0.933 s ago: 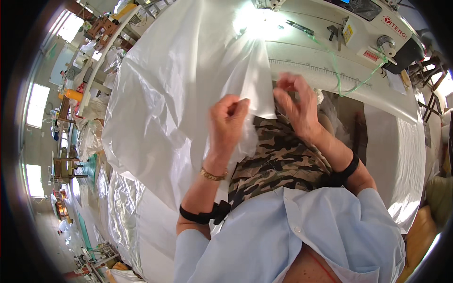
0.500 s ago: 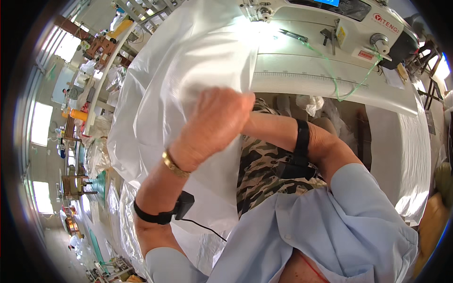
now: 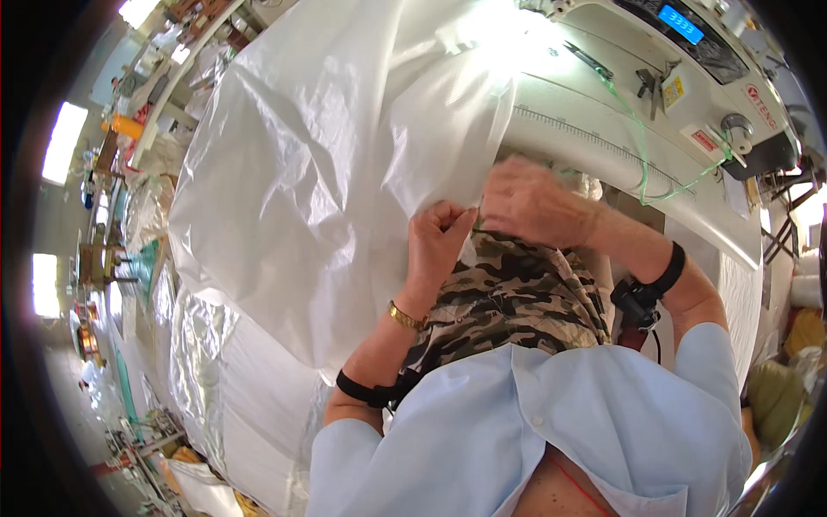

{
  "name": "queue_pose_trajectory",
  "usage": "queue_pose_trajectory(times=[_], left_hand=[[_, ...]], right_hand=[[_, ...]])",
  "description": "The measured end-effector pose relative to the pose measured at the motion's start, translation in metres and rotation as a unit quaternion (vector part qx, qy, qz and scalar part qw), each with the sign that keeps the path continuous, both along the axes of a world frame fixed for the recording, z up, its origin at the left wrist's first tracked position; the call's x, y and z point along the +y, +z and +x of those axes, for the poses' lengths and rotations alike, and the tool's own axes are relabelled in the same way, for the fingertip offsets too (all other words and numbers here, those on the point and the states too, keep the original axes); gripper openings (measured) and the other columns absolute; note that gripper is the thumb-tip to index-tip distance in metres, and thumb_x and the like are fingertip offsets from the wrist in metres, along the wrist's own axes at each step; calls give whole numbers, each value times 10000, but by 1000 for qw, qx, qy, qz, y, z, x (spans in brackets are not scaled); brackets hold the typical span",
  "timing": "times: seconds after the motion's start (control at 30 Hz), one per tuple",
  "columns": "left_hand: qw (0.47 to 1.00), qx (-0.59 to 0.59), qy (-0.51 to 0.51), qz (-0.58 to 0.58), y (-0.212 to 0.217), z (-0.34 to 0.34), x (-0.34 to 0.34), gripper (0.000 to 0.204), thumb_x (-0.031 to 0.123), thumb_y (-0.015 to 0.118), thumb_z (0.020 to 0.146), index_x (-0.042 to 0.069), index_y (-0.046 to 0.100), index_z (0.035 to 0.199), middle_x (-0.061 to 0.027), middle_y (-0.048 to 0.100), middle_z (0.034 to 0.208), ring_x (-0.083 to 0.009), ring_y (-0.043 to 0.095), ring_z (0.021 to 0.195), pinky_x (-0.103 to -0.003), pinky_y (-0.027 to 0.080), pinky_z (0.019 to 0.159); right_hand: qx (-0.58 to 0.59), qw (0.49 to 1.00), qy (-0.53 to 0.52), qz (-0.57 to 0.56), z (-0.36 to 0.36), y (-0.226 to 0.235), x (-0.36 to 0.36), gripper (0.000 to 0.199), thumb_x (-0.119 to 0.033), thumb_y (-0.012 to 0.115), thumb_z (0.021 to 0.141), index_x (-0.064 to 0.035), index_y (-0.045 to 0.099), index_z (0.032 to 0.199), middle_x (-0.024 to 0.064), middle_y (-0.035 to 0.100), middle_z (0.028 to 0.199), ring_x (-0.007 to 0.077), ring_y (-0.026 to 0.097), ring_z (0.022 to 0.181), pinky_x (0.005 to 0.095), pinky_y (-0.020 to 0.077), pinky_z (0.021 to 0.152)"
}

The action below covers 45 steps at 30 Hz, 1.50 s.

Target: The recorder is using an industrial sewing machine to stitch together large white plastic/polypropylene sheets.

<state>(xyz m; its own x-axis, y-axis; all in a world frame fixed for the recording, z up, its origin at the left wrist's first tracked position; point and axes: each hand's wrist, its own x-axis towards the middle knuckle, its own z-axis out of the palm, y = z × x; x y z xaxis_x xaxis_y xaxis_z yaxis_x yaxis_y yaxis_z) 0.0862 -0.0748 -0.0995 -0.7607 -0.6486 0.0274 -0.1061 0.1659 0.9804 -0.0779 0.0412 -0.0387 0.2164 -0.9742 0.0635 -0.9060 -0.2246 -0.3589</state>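
A large glossy white plastic sheet (image 3: pixel 284 172) spreads from the sewing machine (image 3: pixel 715 95) down the left side and over part of my lap. At its right edge my left hand (image 3: pixel 438 246) is closed, thumb and forefinger pinching the border. Close beside it, just to the right, my right hand (image 3: pixel 538 205) is bent over at the same edge. Motion smears its fingers, so what it holds is unclear. Both hands are above my camouflage-patterned trousers (image 3: pixel 517 293), in front of the machine table (image 3: pixel 594 151).
Tweezers (image 3: pixel 588 60) and a green thread (image 3: pixel 644 146) lie on the machine bed beneath a bright lamp. A small dark tool (image 3: pixel 646 84) rests further right. White material (image 3: pixel 736 302) hangs at the right. Cluttered benches and an orange bottle (image 3: pixel 127 127) stand far left.
My hands were crossed, the left over the right; now they are side by side. The left drew back toward me, and the right came into view. The view shifted slightly too.
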Motion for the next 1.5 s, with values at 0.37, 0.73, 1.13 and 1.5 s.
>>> queue_pose_trajectory(times=[0.37, 0.73, 1.13, 1.5], left_hand=[[932, -4, -102, 349, 20, 8, -7, 131, 142, 719, 821, 51, 629, 792, 87, 464, 599, 5, 319, 482, -197, 188, 424], [947, 39, 17, -317, 46, -2, 21, 418, 9, 685, 758, 52, 540, 1148, -65, 599, 734, -181, 512, 538, -292, 441, 559], [966, 70, -22, -250, 63, 12, 14, 314, -60, 581, 830, 13, 610, 1134, -100, 577, 815, -167, 539, 601, -271, 450, 573], [940, 56, -1, -337, 60, -3, 4, 258, -15, 609, 772, 5, 629, 1028, -123, 512, 743, -301, 563, 664, -390, 439, 596]], right_hand=[[34, 988, 73, -134, -18, 12, -20, 186, -164, 713, 708, -115, 630, 867, -5, 564, 891, 187, 519, 940, 347, 387, 901], [30, 984, 72, -158, -12, 12, -22, 114, -183, 672, 783, -116, 600, 839, 5, 563, 863, 183, 525, 899, 342, 379, 856], [-37, 988, 20, -149, -29, 30, -33, 127, -199, 625, 854, -78, 587, 848, 42, 560, 831, 237, 553, 867, 378, 410, 829], [-10, 985, 31, -171, -42, 28, -46, 212, -243, 659, 816, -72, 536, 794, 38, 512, 748, 247, 527, 762, 362, 398, 734]])
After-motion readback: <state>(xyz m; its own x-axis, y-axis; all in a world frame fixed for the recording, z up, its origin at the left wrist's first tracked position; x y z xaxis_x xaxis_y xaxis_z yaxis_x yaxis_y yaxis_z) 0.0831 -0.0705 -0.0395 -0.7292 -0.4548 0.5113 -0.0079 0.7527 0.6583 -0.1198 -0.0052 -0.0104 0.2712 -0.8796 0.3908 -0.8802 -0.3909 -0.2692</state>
